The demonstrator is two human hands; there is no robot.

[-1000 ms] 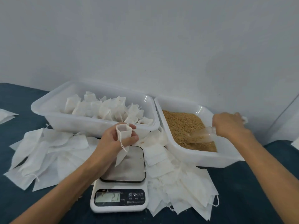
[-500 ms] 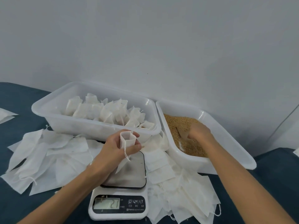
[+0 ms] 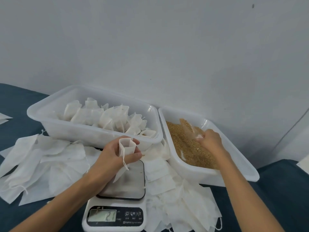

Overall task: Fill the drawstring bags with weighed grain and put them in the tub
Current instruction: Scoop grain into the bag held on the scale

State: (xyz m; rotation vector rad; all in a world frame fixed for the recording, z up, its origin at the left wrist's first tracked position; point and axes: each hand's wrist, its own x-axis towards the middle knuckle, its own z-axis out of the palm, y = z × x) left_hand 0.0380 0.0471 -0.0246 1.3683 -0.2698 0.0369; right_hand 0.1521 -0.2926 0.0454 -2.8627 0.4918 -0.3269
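The left hand [image 3: 115,158] was held above the far part of the scale [image 3: 117,205], its fingers and thumb curled around an empty drawstring bag [image 3: 126,147]. The bag's mouth was propped open and faced upward, its cord dangled down over the thumb, and its lower corner hung below the hand toward the scale's steel platform. The scale's display read what looked like 2.1, though the digits were somewhat blurred.

The right hand [image 3: 209,139] reached into the grain tub [image 3: 240,163] on the right, which stood tilted with its near right corner lower. Its fingers were bent around a clear plastic scoop [image 3: 190,129] that lay in the grain [image 3: 187,148]; the scoop was hard to make out against the grain, and how tightly the fingers closed on it could not be told for certain.

To the left of the grain tub, touching it at the rim, stood the white tub [image 3: 50,119] on the far side of the scale. Filled bags [image 3: 107,118] stood packed inside it, mostly toward its middle and right end.

Flat empty bags [image 3: 41,161] lay spread over the dark blue table covering [image 3: 284,190] left of the scale, and more of them lay heaped to its right, partly under the near edge of the grain tub. A pale wall [image 3: 150,39] rose behind both tubs.
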